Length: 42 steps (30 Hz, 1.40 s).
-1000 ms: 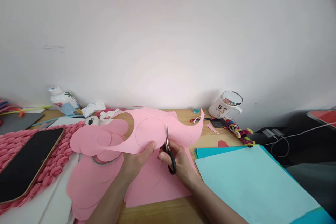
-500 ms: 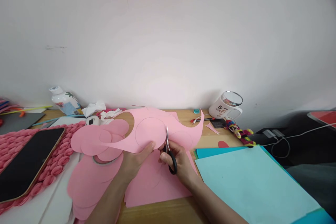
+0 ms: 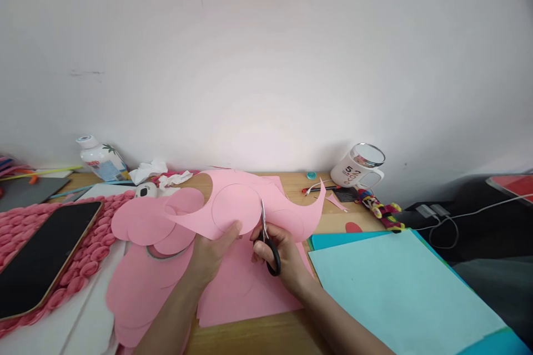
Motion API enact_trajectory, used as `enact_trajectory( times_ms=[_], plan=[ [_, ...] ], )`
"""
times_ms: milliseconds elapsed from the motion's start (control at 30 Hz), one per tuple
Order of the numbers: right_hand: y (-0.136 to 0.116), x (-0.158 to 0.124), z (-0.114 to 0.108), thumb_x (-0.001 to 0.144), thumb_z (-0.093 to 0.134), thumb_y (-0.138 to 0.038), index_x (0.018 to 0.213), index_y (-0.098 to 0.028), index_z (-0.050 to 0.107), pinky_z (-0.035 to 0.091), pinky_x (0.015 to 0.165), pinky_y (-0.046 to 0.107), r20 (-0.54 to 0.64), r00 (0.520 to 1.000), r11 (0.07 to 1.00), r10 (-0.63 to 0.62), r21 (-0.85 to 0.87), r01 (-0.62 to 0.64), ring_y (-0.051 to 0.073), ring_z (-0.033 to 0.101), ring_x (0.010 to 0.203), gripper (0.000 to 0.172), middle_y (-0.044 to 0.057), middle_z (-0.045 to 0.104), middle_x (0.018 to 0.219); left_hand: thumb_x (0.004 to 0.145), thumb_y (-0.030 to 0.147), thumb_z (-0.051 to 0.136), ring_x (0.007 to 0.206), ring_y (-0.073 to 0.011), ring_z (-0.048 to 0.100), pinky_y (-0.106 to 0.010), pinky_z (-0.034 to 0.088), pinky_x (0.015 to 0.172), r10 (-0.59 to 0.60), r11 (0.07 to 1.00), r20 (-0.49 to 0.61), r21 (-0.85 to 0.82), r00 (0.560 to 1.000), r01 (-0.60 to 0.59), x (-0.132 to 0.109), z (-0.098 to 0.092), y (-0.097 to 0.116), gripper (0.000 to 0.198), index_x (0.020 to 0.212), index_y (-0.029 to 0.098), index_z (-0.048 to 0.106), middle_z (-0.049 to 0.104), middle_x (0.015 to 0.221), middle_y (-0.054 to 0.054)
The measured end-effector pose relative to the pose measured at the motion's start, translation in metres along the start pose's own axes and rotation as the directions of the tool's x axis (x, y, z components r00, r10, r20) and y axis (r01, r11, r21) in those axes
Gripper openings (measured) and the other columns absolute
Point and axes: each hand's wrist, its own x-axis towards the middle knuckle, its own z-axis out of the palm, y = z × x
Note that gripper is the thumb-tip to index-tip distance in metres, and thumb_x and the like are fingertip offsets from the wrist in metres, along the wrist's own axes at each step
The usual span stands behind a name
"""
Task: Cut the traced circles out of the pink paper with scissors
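My left hand (image 3: 214, 249) pinches the lower edge of a pink paper sheet (image 3: 235, 208), thumb on top. Drawn circles mark the sheet, and curved pieces are gone from its edges. In my right hand (image 3: 281, 252) is a pair of scissors (image 3: 271, 255) with black handles. Its blades point away from me and lie at the right side of the middle circle's outline. Beneath both hands rests a stack of pink paper (image 3: 245, 305). Several pink paper circles (image 3: 145, 288) overlap to the left of my left forearm.
A phone (image 3: 45, 258) lies on a pink braided mat (image 3: 79, 283) at left. Behind stand a white bottle (image 3: 102, 161) and crumpled tissue (image 3: 150, 171). To the right are a mug (image 3: 353, 169), a small doll (image 3: 381, 211) and light blue paper sheets (image 3: 400, 288).
The pink sheet has shifted slightly and turned a little in my left hand, which moved slightly left. The scissors stay at the circle's right side, their blades tilted a little further left.
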Motion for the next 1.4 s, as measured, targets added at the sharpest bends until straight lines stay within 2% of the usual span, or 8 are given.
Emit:
enact_trajectory(
  times_ms=[100, 200, 333, 567, 867, 1167, 1300, 1400],
  plan=[
    [0.001, 0.000, 0.001, 0.072, 0.065, -0.030, 0.072, -0.018, 0.053, 0.038, 0.048, 0.023, 0.004, 1.000, 1.000, -0.002, 0.002, 0.002, 0.010, 0.046, 0.048, 0.017, -0.004, 0.051, 0.053, 0.065, 0.033, 0.070, 0.070, -0.0179, 0.060, -0.030, 0.052, 0.067, 0.052, 0.998, -0.013, 0.036, 0.999, -0.051, -0.001, 0.001, -0.001, 0.022, 0.076, 0.015, 0.062, 0.065, 0.070, -0.003],
    [0.000, 0.001, 0.002, 0.071, 0.067, -0.035, 0.072, -0.019, 0.053, 0.039, 0.048, 0.023, 0.007, 1.000, 1.000, -0.003, 0.013, 0.003, 0.010, 0.045, 0.048, 0.022, -0.004, 0.053, 0.056, 0.061, 0.033, 0.072, 0.082, -0.0222, 0.062, -0.035, 0.050, 0.080, 0.127, 0.974, -0.051, 0.197, 0.991, -0.114, -0.002, 0.002, -0.001, 0.025, 0.078, 0.016, 0.064, 0.068, 0.077, -0.005],
    [-0.004, 0.001, 0.002, 0.070, 0.069, -0.040, 0.071, -0.019, 0.053, 0.037, 0.050, 0.024, 0.015, 1.000, 1.000, -0.015, -0.006, 0.015, 0.011, 0.042, 0.052, 0.026, -0.003, 0.050, 0.058, 0.066, 0.035, 0.068, 0.072, -0.0221, 0.063, -0.037, 0.051, 0.078, 0.090, 0.947, 0.028, 0.308, 0.996, -0.094, -0.005, 0.000, 0.000, 0.019, 0.067, 0.016, 0.064, 0.067, 0.068, -0.005],
    [-0.011, 0.001, 0.001, 0.068, 0.070, -0.048, 0.066, -0.019, 0.052, 0.033, 0.053, 0.024, -0.003, 0.996, 0.993, -0.091, -0.068, 0.091, 0.012, 0.033, 0.057, 0.035, -0.002, 0.043, 0.063, 0.068, 0.034, 0.067, 0.076, -0.0223, 0.063, -0.034, 0.054, 0.071, 0.001, 0.959, 0.084, 0.281, 0.996, -0.025, -0.006, -0.002, 0.003, 0.023, 0.077, 0.013, 0.065, 0.068, 0.075, -0.007],
    [-0.010, 0.001, 0.001, 0.071, 0.067, -0.050, 0.066, -0.019, 0.050, 0.031, 0.050, 0.024, 0.004, 0.996, 0.991, -0.094, -0.091, 0.094, 0.011, 0.029, 0.055, 0.036, -0.004, 0.036, 0.061, 0.066, 0.031, 0.069, 0.072, -0.0204, 0.061, -0.032, 0.053, 0.067, 0.024, 0.962, 0.084, 0.270, 0.996, -0.046, -0.004, -0.003, 0.003, 0.020, 0.075, 0.013, 0.066, 0.067, 0.075, -0.007],
    [-0.009, 0.001, 0.000, 0.071, 0.068, -0.043, 0.067, -0.018, 0.051, 0.031, 0.050, 0.023, 0.006, 0.998, 0.996, -0.055, -0.067, 0.056, 0.010, 0.034, 0.053, 0.030, -0.004, 0.040, 0.059, 0.066, 0.032, 0.068, 0.069, -0.0197, 0.060, -0.032, 0.053, 0.065, 0.026, 0.963, 0.085, 0.267, 0.996, -0.048, -0.005, -0.002, 0.005, 0.019, 0.061, 0.015, 0.063, 0.063, 0.066, -0.004],
    [-0.010, 0.001, 0.000, 0.070, 0.068, -0.044, 0.069, -0.018, 0.052, 0.030, 0.050, 0.024, 0.011, 0.999, 0.997, -0.039, -0.071, 0.039, 0.010, 0.035, 0.054, 0.031, -0.003, 0.047, 0.059, 0.063, 0.032, 0.071, 0.077, -0.0225, 0.062, -0.033, 0.054, 0.067, 0.008, 0.974, 0.074, 0.225, 0.997, -0.024, -0.005, -0.002, 0.004, 0.020, 0.068, 0.014, 0.065, 0.067, 0.074, -0.007],
    [-0.011, 0.001, 0.000, 0.069, 0.069, -0.046, 0.069, -0.018, 0.051, 0.030, 0.050, 0.024, 0.005, 1.000, 0.996, -0.021, -0.084, 0.021, 0.011, 0.035, 0.053, 0.033, -0.004, 0.043, 0.055, 0.063, 0.032, 0.071, 0.076, -0.0215, 0.062, -0.032, 0.054, 0.066, -0.007, 0.983, 0.085, 0.186, 0.996, -0.009, -0.004, -0.002, 0.004, 0.021, 0.072, 0.013, 0.065, 0.067, 0.078, -0.007]
  ],
)
